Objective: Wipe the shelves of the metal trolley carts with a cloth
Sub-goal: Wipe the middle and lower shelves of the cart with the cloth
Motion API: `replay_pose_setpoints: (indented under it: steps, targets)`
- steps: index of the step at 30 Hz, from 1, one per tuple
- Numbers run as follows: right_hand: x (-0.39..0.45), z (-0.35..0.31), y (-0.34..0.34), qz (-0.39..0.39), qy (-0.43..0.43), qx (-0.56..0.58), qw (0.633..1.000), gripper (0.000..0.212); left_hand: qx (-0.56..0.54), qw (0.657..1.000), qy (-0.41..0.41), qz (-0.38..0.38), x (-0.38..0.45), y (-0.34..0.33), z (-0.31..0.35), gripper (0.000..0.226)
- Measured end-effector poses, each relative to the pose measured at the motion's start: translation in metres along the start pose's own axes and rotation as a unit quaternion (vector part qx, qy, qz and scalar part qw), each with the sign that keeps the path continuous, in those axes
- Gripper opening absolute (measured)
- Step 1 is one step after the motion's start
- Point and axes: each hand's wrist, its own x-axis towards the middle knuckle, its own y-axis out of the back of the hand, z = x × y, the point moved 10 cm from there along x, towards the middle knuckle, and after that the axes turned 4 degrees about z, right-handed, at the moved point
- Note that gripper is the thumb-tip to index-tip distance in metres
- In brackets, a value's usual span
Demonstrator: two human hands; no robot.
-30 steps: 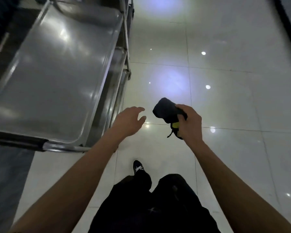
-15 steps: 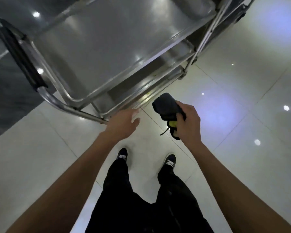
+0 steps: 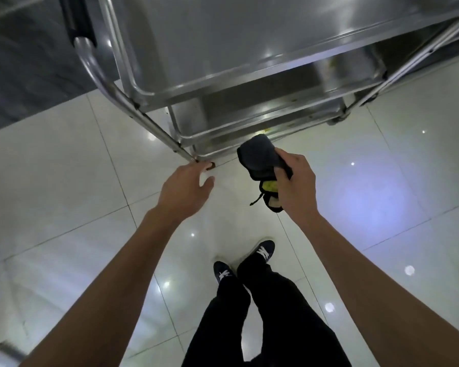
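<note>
Your right hand [image 3: 297, 186] grips a folded dark cloth [image 3: 260, 157]; the thumb and fingers curl round its lower part, and the folded upper end stands up past your fingertips. A yellow patch [image 3: 269, 185] shows on the cloth just beside your thumb, and a short dark cord [image 3: 256, 200] hangs from its lower edge.

Your left hand [image 3: 186, 189] holds nothing. Its fingers are loosely spread and reach forward, the fingertips close to the foot of the trolley's slanted tubular leg [image 3: 133, 107]; whether they touch it cannot be told. A small brown caster [image 3: 210, 165] shows just past those fingertips.

The stainless-steel trolley cart [image 3: 249, 75] stands directly ahead of both hands. Its top shelf [image 3: 236, 35], a shallow rimmed tray, lies above and beyond your hands. Two lower shelves [image 3: 249, 112] show beneath it, the lowest rim just beyond the cloth. A black handle grip [image 3: 77, 19] sits at the upper end of the leg, far ahead of your left hand.

Below your hands are your black trousers [image 3: 263, 313] and dark lace-up shoes [image 3: 224, 271] on the glossy white tiled floor [image 3: 382, 194].
</note>
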Motion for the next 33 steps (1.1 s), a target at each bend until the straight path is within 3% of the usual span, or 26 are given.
replay_pose_setpoints:
  steps: [16, 24, 33]
  targets:
    - [0.141, 0.023, -0.135, -0.034, 0.151, -0.012, 0.988, 0.033, 0.007, 0.994, 0.036, 0.104, 0.116, -0.073, -0.069, 0.04]
    - [0.207, 0.032, -0.192, 0.004, 0.249, -0.005, 0.968, 0.033, 0.069, 0.981, -0.006, 0.18, 0.188, -0.108, -0.115, 0.042]
    - [0.227, 0.031, -0.232, 0.058, 0.36, -0.021, 0.931, 0.032, 0.126, 0.959, -0.057, 0.247, 0.222, -0.128, -0.133, 0.034]
